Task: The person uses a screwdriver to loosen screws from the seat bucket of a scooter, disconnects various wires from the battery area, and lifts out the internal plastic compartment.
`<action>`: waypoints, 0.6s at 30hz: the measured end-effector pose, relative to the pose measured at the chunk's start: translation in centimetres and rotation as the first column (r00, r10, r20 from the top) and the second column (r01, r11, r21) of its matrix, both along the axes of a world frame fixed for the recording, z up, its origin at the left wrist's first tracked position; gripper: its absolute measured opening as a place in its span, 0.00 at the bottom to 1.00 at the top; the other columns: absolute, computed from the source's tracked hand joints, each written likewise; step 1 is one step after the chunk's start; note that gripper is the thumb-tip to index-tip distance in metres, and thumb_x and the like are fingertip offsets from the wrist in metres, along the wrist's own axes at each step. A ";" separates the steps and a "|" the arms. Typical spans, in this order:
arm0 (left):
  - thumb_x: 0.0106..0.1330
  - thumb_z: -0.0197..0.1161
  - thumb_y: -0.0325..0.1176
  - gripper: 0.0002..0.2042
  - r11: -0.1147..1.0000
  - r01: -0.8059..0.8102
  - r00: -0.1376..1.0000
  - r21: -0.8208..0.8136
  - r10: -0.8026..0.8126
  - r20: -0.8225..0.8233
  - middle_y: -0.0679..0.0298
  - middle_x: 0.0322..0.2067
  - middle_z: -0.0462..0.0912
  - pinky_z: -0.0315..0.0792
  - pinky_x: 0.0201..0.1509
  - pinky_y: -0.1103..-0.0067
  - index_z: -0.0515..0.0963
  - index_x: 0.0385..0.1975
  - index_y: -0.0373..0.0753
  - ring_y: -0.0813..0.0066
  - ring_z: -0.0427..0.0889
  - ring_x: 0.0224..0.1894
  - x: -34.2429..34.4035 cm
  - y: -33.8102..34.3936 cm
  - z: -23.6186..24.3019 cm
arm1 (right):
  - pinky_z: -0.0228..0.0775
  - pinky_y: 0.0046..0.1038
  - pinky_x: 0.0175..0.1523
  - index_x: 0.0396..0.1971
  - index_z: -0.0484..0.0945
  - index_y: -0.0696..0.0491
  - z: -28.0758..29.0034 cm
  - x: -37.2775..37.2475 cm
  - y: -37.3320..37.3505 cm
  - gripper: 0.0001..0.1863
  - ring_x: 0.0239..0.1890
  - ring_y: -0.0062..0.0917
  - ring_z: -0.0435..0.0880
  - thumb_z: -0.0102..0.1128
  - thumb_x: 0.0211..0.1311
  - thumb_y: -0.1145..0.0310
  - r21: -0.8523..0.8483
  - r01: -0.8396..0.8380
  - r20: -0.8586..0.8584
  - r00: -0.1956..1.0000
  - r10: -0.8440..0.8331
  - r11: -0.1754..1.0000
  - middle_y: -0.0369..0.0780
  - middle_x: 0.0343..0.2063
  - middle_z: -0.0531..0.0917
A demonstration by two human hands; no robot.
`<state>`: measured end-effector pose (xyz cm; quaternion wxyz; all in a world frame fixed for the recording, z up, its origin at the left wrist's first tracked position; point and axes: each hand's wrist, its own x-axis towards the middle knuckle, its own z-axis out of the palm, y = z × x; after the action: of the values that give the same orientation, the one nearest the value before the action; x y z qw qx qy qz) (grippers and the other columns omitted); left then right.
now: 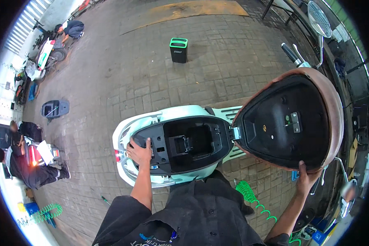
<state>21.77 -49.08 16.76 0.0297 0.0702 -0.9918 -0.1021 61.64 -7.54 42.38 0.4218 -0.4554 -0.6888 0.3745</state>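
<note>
A mint-green and white scooter (180, 111) stands crosswise in front of me with its seat raised. My left hand (140, 153) rests on the tail end of the black underseat storage bin (160, 160), thumb and fingers apart. My right hand (306, 180) holds the near edge of the brown scooter seat (336, 119), with the thumb on the black underside and the other fingers hidden beneath. The seat leans open to the right on its metal hinge (236, 133). A deep recess shows in the middle of the bin.
A black box with a green handle (178, 53) stands on the paving beyond the scooter. Green coiled hoses (246, 192) hang nearby at right and lie at lower left. A grey plastic part (55, 109) sits at left. Several people work on other vehicles along the left wall.
</note>
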 end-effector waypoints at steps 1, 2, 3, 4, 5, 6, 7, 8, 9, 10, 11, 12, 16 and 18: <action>0.55 0.69 0.66 0.49 1.000 -0.030 0.999 0.000 0.030 0.045 0.41 0.61 0.66 0.57 0.68 0.51 0.58 0.72 0.47 0.41 0.63 0.65 -0.3 0.2 0.7 | 0.55 0.33 0.72 0.70 0.57 0.57 -0.2 0.2 0.5 0.46 0.66 0.31 0.68 0.75 0.53 0.77 0.057 -0.036 0.001 0.999 0.036 0.998 0.43 0.65 0.69; 0.54 0.69 0.67 0.50 0.999 -0.051 0.997 -0.008 0.051 0.064 0.40 0.60 0.66 0.58 0.68 0.51 0.58 0.73 0.46 0.41 0.64 0.65 -0.5 0.3 1.5 | 0.56 0.33 0.71 0.70 0.58 0.57 -0.3 0.4 1.0 0.46 0.66 0.31 0.69 0.75 0.53 0.76 0.031 -0.046 0.010 0.999 0.046 0.998 0.43 0.64 0.70; 0.48 0.74 0.66 0.55 0.997 -0.078 0.987 0.020 0.075 0.139 0.40 0.60 0.65 0.56 0.70 0.52 0.54 0.74 0.48 0.40 0.62 0.66 -0.8 0.4 2.2 | 0.56 0.33 0.71 0.70 0.58 0.58 -0.5 0.6 1.3 0.46 0.66 0.30 0.69 0.76 0.52 0.76 0.009 -0.041 -0.005 0.999 0.041 0.999 0.43 0.64 0.70; 0.46 0.75 0.66 0.57 0.998 -0.069 0.973 0.002 0.067 0.219 0.40 0.60 0.65 0.58 0.69 0.52 0.53 0.75 0.49 0.40 0.62 0.66 -1.1 0.3 3.2 | 0.56 0.33 0.71 0.69 0.59 0.58 -0.5 0.7 1.6 0.46 0.66 0.30 0.69 0.76 0.52 0.76 -0.010 -0.045 -0.034 0.998 0.045 0.999 0.43 0.64 0.70; 0.44 0.76 0.66 0.60 0.998 -0.053 0.957 -0.021 0.057 0.283 0.39 0.60 0.65 0.59 0.69 0.52 0.51 0.76 0.49 0.39 0.62 0.66 -1.5 0.2 3.9 | 0.56 0.33 0.71 0.69 0.59 0.58 -0.5 0.7 1.8 0.46 0.65 0.30 0.69 0.76 0.51 0.76 -0.027 -0.020 -0.032 0.999 0.019 0.999 0.43 0.64 0.71; 0.42 0.78 0.66 0.62 0.998 -0.030 0.948 -0.048 0.044 0.316 0.39 0.60 0.65 0.60 0.68 0.52 0.49 0.76 0.49 0.39 0.62 0.66 -1.8 0.1 4.5 | 0.57 0.33 0.71 0.69 0.60 0.58 -0.5 0.6 1.8 0.45 0.65 0.30 0.70 0.76 0.51 0.76 -0.040 -0.010 -0.042 0.999 0.009 0.999 0.43 0.63 0.71; 0.36 0.81 0.65 0.69 0.998 0.023 0.931 -0.064 0.002 0.365 0.37 0.61 0.62 0.61 0.69 0.52 0.43 0.78 0.50 0.37 0.61 0.67 -2.0 -0.2 5.0 | 0.57 0.33 0.71 0.68 0.60 0.58 -0.3 0.4 1.6 0.45 0.64 0.30 0.70 0.76 0.50 0.77 -0.061 0.003 -0.058 0.998 -0.006 0.998 0.43 0.63 0.71; 0.35 0.82 0.64 0.70 0.997 0.048 0.902 -0.058 -0.018 0.432 0.36 0.61 0.61 0.61 0.69 0.52 0.41 0.78 0.50 0.37 0.61 0.68 -2.2 -0.3 5.3 | 0.56 0.34 0.71 0.68 0.60 0.58 -0.1 0.1 1.2 0.45 0.65 0.31 0.70 0.76 0.50 0.77 -0.038 0.003 -0.035 0.999 -0.004 0.999 0.43 0.63 0.71; 0.35 0.82 0.64 0.71 0.995 0.081 0.877 -0.062 -0.042 0.478 0.35 0.62 0.60 0.60 0.70 0.53 0.40 0.78 0.50 0.36 0.60 0.68 -2.4 -0.5 5.5 | 0.56 0.34 0.71 0.68 0.60 0.58 0.2 -0.4 0.6 0.45 0.65 0.31 0.70 0.76 0.50 0.76 -0.025 0.006 -0.022 1.000 -0.006 1.000 0.43 0.63 0.71; 0.34 0.83 0.63 0.72 0.991 0.113 0.851 -0.065 -0.063 0.521 0.35 0.62 0.59 0.60 0.71 0.53 0.39 0.78 0.49 0.36 0.60 0.68 -2.7 -0.6 5.5 | 0.56 0.34 0.72 0.68 0.60 0.58 0.6 -0.9 -0.2 0.45 0.65 0.31 0.70 0.76 0.50 0.76 -0.016 0.029 -0.025 0.999 -0.030 0.999 0.43 0.64 0.71; 0.33 0.84 0.62 0.74 0.991 0.123 0.859 -0.044 -0.085 0.506 0.33 0.63 0.56 0.58 0.72 0.52 0.38 0.78 0.46 0.34 0.58 0.69 -2.9 -0.6 5.6 | 0.55 0.37 0.73 0.70 0.59 0.57 1.0 -1.6 -1.2 0.48 0.67 0.32 0.68 0.78 0.49 0.75 -0.018 0.015 -0.056 0.998 -0.016 1.000 0.44 0.65 0.69; 0.32 0.85 0.61 0.74 0.992 0.125 0.855 -0.021 -0.097 0.509 0.33 0.63 0.56 0.58 0.72 0.52 0.38 0.78 0.45 0.34 0.57 0.69 -3.2 -0.7 5.7 | 0.55 0.38 0.73 0.70 0.58 0.57 1.5 -2.2 -2.5 0.49 0.67 0.33 0.68 0.78 0.48 0.74 0.007 0.001 -0.032 0.999 -0.001 1.000 0.44 0.65 0.69; 0.31 0.87 0.58 0.73 0.991 0.132 0.868 -0.001 -0.115 0.483 0.34 0.64 0.56 0.59 0.73 0.53 0.41 0.77 0.43 0.34 0.57 0.70 -3.9 -0.6 8.3 | 0.54 0.36 0.74 0.72 0.59 0.59 4.8 -2.7 -6.2 0.46 0.68 0.32 0.68 0.73 0.52 0.78 0.087 -0.067 0.029 0.997 0.065 0.994 0.45 0.67 0.69; 0.31 0.87 0.56 0.71 0.990 0.143 0.868 0.010 -0.130 0.480 0.35 0.63 0.58 0.61 0.72 0.55 0.44 0.76 0.43 0.35 0.60 0.69 -3.8 -0.7 11.0 | 0.56 0.36 0.74 0.71 0.60 0.59 6.5 -2.1 -5.7 0.45 0.68 0.33 0.68 0.72 0.52 0.77 0.224 0.040 0.060 0.997 -0.054 0.974 0.46 0.67 0.69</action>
<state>17.95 -49.82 27.77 -0.2231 0.0228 -0.9720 -0.0705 59.52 -13.24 48.83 0.4559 -0.4336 -0.7290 0.2698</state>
